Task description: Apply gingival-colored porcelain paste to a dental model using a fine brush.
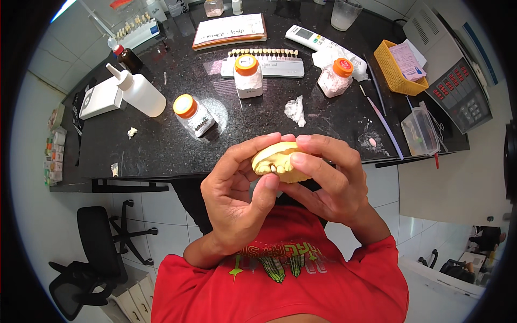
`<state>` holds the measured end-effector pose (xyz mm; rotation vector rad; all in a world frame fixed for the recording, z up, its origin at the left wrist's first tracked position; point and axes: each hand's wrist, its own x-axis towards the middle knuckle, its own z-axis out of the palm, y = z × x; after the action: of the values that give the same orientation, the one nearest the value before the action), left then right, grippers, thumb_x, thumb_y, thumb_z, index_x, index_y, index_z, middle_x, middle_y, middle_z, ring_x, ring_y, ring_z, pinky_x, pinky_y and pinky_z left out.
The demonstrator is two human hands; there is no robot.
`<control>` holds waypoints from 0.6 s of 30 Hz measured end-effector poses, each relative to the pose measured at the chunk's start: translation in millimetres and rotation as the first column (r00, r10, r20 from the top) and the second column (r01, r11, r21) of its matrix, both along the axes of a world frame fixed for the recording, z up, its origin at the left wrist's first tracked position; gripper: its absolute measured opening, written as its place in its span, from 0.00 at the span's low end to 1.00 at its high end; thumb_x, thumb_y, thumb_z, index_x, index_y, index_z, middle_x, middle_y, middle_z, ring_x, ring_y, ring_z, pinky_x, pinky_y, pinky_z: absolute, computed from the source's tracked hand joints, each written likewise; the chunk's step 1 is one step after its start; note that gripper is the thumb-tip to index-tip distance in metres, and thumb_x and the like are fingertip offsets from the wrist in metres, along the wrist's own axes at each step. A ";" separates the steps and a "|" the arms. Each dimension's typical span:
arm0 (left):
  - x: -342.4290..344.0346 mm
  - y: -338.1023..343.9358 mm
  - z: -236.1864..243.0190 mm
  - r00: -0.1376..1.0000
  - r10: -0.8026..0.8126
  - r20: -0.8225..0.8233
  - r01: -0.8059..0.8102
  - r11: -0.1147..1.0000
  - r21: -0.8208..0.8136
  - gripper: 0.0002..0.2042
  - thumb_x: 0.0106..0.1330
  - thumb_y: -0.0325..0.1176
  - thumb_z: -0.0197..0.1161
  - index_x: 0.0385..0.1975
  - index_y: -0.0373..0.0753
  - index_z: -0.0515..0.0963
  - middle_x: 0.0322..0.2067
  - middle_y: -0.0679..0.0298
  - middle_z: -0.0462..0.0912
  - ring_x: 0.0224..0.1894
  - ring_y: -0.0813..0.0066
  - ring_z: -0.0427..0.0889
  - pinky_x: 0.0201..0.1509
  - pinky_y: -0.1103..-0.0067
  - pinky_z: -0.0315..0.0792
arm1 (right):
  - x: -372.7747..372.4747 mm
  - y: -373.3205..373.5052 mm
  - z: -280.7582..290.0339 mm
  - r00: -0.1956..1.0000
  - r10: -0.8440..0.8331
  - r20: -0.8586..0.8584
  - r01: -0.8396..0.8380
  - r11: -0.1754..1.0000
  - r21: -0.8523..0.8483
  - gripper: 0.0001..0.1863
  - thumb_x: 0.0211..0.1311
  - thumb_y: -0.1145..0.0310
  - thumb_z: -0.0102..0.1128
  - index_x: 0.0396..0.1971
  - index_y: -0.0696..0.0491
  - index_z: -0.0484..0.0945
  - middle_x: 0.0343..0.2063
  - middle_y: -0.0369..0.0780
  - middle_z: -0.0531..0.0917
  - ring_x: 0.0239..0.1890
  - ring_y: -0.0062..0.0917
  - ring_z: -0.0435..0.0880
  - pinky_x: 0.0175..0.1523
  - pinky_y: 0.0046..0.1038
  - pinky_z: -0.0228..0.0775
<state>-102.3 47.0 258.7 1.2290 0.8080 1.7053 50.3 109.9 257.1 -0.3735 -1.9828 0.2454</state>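
A yellow dental cast (274, 156) with moulded teeth and one white tooth is held between both hands just in front of the bench edge. My left hand (234, 194) grips it from the left, thumb at the lower front by the white tooth and fingers over the top. My right hand (336, 183) grips it from the right, with fingertips on its upper rim and front face. Beyond the hands stand three jars with orange lids: one at left (191, 119), one in the middle (247, 81), one at right (335, 79). A crumpled white tissue (295, 111) lies near them.
Black bench (140, 151) holds a squeeze bottle (142, 97), shade guide (280, 70), remote (309, 40), writing pad (229, 29), yellow basket (396, 70), slim tools (379, 118) and plastic container (420, 129). A control panel machine (447, 70) stands at right. A black chair (97, 237) is at lower left.
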 end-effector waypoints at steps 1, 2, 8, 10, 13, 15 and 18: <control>1.1 0.0 -1.4 1.000 0.000 0.003 0.000 1.000 -0.001 0.20 0.63 0.21 0.60 0.55 0.24 0.68 0.52 0.46 0.76 0.55 0.65 0.77 0.60 0.74 0.71 | -0.7 0.5 -3.6 1.000 0.010 -0.017 -0.010 1.000 0.001 0.26 0.45 0.74 0.74 0.48 0.54 0.76 0.47 0.45 0.78 0.45 0.33 0.82 0.45 0.29 0.79; 2.3 -0.2 -3.7 0.999 0.033 -0.014 -0.032 0.999 0.023 0.20 0.62 0.20 0.59 0.55 0.23 0.68 0.52 0.45 0.76 0.55 0.64 0.77 0.61 0.74 0.70 | -1.0 1.0 -6.7 0.999 0.019 -0.033 -0.019 1.000 0.003 0.25 0.47 0.76 0.72 0.48 0.53 0.77 0.48 0.45 0.77 0.46 0.33 0.81 0.46 0.29 0.79; 6.5 1.7 -13.7 0.994 0.105 -0.041 -0.098 0.985 0.140 0.20 0.58 0.17 0.57 0.52 0.23 0.71 0.50 0.43 0.77 0.54 0.60 0.78 0.59 0.72 0.71 | -2.5 4.8 -17.2 0.997 0.044 -0.068 -0.036 0.993 0.116 0.21 0.50 0.76 0.68 0.47 0.53 0.76 0.49 0.46 0.74 0.47 0.37 0.80 0.47 0.32 0.79; 6.0 2.4 -16.1 0.991 0.124 -0.048 -0.114 0.979 0.169 0.20 0.56 0.17 0.57 0.51 0.23 0.72 0.50 0.42 0.78 0.54 0.60 0.79 0.59 0.72 0.71 | -2.9 5.0 -18.5 0.996 0.051 -0.074 -0.041 0.991 0.125 0.21 0.50 0.77 0.68 0.46 0.53 0.76 0.49 0.47 0.74 0.47 0.37 0.80 0.47 0.33 0.80; 3.4 3.5 -19.1 0.971 0.141 -0.192 -0.093 0.967 0.238 0.18 0.64 0.24 0.55 0.53 0.26 0.68 0.52 0.39 0.75 0.56 0.59 0.77 0.60 0.71 0.71 | -3.1 5.2 -19.4 0.995 0.058 -0.087 -0.045 0.989 0.143 0.20 0.50 0.78 0.68 0.45 0.54 0.76 0.48 0.47 0.73 0.47 0.38 0.79 0.47 0.33 0.80; 2.6 4.3 -19.9 0.959 0.152 -0.239 -0.082 0.957 0.278 0.18 0.64 0.22 0.55 0.53 0.26 0.68 0.52 0.39 0.75 0.56 0.59 0.77 0.60 0.70 0.71 | -3.3 5.4 -20.4 0.994 0.058 -0.092 -0.044 0.987 0.152 0.20 0.50 0.78 0.67 0.45 0.54 0.76 0.48 0.48 0.73 0.47 0.38 0.79 0.47 0.34 0.80; 2.6 3.1 -19.8 0.952 0.162 -0.259 -0.087 0.957 0.276 0.17 0.64 0.22 0.55 0.53 0.25 0.68 0.51 0.39 0.75 0.56 0.58 0.77 0.60 0.70 0.71 | -3.5 5.4 -21.6 0.992 0.070 -0.104 -0.055 0.988 0.143 0.20 0.50 0.78 0.68 0.46 0.55 0.75 0.48 0.48 0.73 0.47 0.37 0.79 0.48 0.34 0.81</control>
<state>-99.7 50.1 238.9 1.6592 0.8612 1.8077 46.8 115.3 235.5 -0.2034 -1.8937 0.1614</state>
